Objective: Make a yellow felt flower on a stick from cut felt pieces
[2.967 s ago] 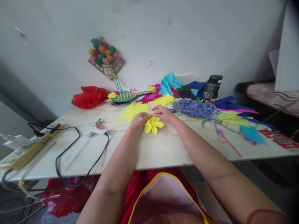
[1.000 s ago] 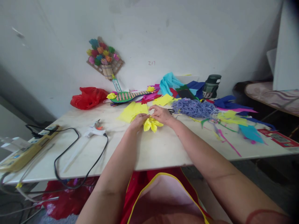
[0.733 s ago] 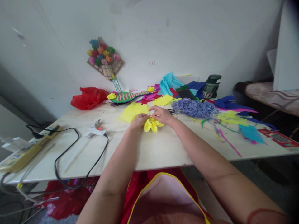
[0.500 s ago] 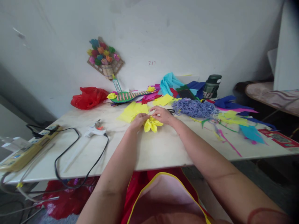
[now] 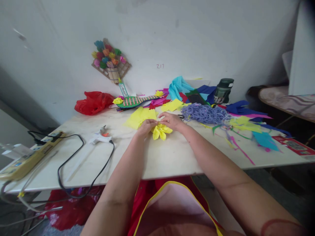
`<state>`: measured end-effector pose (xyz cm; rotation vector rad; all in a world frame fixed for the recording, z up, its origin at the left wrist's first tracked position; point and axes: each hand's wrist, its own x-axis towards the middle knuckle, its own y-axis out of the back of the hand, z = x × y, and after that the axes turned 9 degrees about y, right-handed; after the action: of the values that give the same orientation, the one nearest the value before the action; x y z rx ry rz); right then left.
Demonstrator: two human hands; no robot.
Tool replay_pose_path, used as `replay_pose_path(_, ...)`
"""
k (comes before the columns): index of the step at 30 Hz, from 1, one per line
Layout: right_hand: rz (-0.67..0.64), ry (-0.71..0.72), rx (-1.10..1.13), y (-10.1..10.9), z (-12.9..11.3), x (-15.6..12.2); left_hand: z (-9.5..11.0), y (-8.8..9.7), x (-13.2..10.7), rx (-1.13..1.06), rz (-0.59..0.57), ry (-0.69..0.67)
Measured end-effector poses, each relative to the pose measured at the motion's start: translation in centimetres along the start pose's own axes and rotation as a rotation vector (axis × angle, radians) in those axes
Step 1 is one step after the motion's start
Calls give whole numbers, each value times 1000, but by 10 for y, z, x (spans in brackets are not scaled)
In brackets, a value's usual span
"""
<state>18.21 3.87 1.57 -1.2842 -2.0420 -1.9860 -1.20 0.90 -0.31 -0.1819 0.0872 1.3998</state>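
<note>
A yellow paper flower (image 5: 161, 131) with pointed petals hangs just below my fingers, over the table's middle. My left hand (image 5: 147, 127) is closed, its fingertips pinching at the flower's upper left side. From the right, my right hand (image 5: 171, 120) meets it, thumb and forefinger pressed together at the flower's top. The fingertips nearly touch, and they hide the flower's base. Behind the left hand lie yellow crepe paper sheets (image 5: 140, 117). Black scissor handles (image 5: 180, 116) show just beyond the right hand.
A glue gun (image 5: 100, 139) with a black cord lies left, near a power strip (image 5: 31, 159). Purple string (image 5: 205, 113), coloured paper scraps (image 5: 265, 141) and a dark green bottle (image 5: 223, 91) occupy the right. A red plastic bag (image 5: 93, 103) sits at the back left.
Both hands stay in nearly the same place. The flower has shifted and turned very slightly, and the right fingers have moved a little closer over it.
</note>
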Motion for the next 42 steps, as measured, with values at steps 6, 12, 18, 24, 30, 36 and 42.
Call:
replay_pose_path(6, 13, 48, -76, 5, -6, -1, 0, -1, -1, -52, -24, 31)
replay_pose_path(12, 21, 95, -85, 6, -9, 0, 1, -1, -1, -75, -6, 65)
replay_pose_path(18, -2, 103, -119, 7, -11, -1, 2, -1, -1, -81, 4, 64)
replay_pose_path(24, -6, 102, -147, 9, -14, -1, 2, -2, 0, -58, 27, 73)
replay_pose_path(30, -32, 74, -158, 10, -17, 0, 3, -2, 0, -53, 22, 77)
replay_pose_path(36, -9, 60, -131, 9, -18, -1, 3, -1, -1, -46, -7, 76)
replay_pose_path(42, 2, 30, -92, 6, -15, -1, 1, 0, 0, -3, 1, 28)
